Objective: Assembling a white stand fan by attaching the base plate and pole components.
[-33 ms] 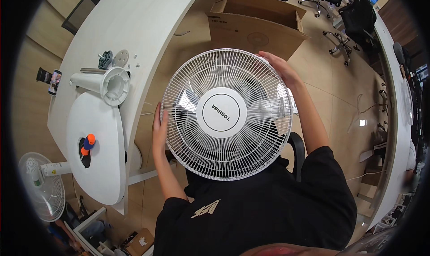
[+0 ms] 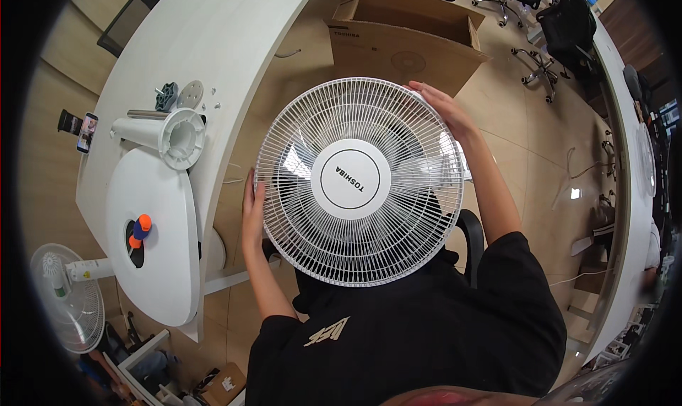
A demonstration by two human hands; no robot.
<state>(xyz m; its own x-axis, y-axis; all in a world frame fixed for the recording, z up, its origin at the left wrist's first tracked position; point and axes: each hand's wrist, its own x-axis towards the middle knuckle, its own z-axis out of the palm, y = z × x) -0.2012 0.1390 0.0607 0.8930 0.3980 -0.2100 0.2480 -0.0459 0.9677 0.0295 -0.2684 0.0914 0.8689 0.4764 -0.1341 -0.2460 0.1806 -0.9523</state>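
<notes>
A round fan head (image 2: 351, 179) with a white wire grille and a white centre cap faces up over my lap. My left hand (image 2: 253, 210) grips the left rim of its grille, with the fingertips out of sight beneath the edge. On the upper right rim lies my right hand (image 2: 446, 115), fingers curved round the wire edge and partly hidden by it. Clear-looking blades show through the wires.
To the left, a white table (image 2: 234, 33) carries a white tubular stand part (image 2: 153, 131), a dark knob (image 2: 166, 96), a round white base (image 2: 160, 214) and an orange-and-blue screwdriver (image 2: 141, 228). An open cardboard box (image 2: 398, 51) stands ahead. Another fan (image 2: 67, 296) is at lower left.
My left hand has slid slightly down along the grille's left rim. The fan head and my right hand look the same.
</notes>
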